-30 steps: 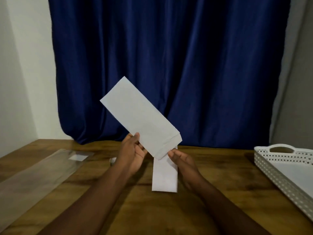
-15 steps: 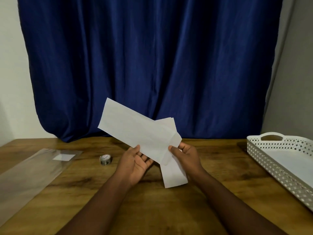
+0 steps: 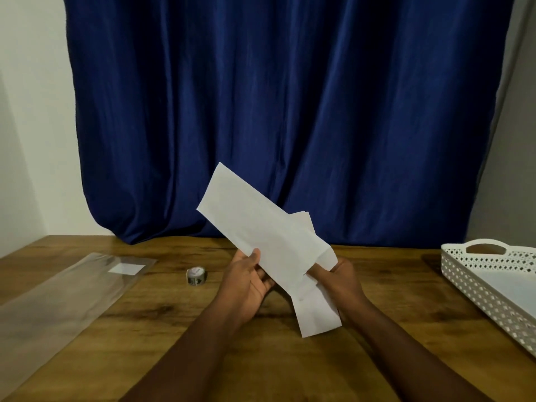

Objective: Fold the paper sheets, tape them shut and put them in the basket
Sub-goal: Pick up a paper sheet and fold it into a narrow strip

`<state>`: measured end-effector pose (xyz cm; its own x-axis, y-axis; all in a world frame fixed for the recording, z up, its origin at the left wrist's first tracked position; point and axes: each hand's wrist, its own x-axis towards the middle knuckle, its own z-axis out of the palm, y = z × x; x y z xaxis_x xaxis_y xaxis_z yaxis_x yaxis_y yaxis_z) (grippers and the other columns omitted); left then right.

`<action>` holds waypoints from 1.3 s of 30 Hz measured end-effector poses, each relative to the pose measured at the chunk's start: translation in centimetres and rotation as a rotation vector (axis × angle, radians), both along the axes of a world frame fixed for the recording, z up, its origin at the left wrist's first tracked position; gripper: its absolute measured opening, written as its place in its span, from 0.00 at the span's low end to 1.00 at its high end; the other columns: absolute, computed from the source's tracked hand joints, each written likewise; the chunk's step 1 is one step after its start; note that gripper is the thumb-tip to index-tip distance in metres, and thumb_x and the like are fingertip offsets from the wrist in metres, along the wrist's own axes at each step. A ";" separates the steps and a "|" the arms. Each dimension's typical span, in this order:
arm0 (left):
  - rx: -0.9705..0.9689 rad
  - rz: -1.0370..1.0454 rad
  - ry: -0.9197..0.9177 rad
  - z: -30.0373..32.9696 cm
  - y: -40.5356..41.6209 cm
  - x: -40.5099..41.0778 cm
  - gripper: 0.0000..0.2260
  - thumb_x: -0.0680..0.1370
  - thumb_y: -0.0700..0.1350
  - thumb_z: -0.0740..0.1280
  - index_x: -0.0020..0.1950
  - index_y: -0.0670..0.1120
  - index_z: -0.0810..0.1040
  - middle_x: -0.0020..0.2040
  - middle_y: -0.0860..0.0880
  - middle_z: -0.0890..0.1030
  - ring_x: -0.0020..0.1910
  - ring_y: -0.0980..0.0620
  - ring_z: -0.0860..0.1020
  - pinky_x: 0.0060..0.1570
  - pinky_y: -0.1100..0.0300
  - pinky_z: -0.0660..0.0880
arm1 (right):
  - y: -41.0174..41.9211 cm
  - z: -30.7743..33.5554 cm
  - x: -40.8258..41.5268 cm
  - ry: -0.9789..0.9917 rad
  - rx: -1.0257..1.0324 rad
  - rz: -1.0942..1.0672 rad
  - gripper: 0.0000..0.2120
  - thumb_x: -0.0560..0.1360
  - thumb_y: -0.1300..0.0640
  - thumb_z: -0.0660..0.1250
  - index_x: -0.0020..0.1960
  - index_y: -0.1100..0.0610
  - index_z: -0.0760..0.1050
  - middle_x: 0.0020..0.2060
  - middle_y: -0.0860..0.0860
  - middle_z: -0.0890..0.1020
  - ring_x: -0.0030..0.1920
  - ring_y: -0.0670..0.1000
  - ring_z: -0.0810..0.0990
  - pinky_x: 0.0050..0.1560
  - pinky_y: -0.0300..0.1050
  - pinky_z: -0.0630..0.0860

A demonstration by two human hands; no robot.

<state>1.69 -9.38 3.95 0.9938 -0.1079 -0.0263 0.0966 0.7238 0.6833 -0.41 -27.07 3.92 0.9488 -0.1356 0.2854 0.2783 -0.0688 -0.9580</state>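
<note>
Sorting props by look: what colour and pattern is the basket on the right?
White, its wall pierced with small diamond-like holes; seen in the head view.

White is seen on the folded paper (image 3: 261, 227) and perforated basket (image 3: 475, 288), deep blue on the curtain (image 3: 290, 111), brown woodgrain on the table (image 3: 139, 343).

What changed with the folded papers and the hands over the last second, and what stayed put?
The second folded paper was lifted off the table and swung up behind the long folded paper. Right hand now pinches them; left hand kept its grip. Tape roll and basket look unmoved.
</note>
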 end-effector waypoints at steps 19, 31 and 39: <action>-0.007 -0.137 0.050 1.9 -1.3 -2.6 0.38 0.65 0.58 0.78 0.72 0.44 0.73 0.63 0.36 0.82 0.61 0.35 0.82 0.59 0.26 0.75 | 0.1 2.5 -2.5 -0.852 -1.069 -0.254 0.14 0.71 0.49 0.63 0.49 0.46 0.86 0.40 0.45 0.87 0.36 0.46 0.82 0.26 0.39 0.74; -0.072 0.007 0.140 2.3 -1.2 -2.0 0.30 0.70 0.52 0.80 0.67 0.43 0.74 0.58 0.34 0.84 0.59 0.35 0.83 0.59 0.31 0.78 | -0.8 1.5 -1.3 -0.617 -0.850 -0.320 0.13 0.73 0.52 0.75 0.57 0.45 0.84 0.51 0.45 0.87 0.47 0.46 0.86 0.43 0.41 0.81; -0.200 0.311 0.161 3.4 3.6 -0.5 0.30 0.70 0.56 0.80 0.66 0.47 0.74 0.58 0.41 0.85 0.56 0.39 0.85 0.55 0.32 0.81 | -1.0 1.7 -1.1 -0.371 -0.781 -0.204 0.43 0.80 0.49 0.68 0.79 0.32 0.38 0.55 0.41 0.72 0.49 0.46 0.80 0.47 0.44 0.81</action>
<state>1.18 -5.77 7.40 0.9648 0.1784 -0.1929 -0.0538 0.8526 0.5197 -1.55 -28.11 5.61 0.7555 0.0699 0.6514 0.4722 -0.7473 -0.4675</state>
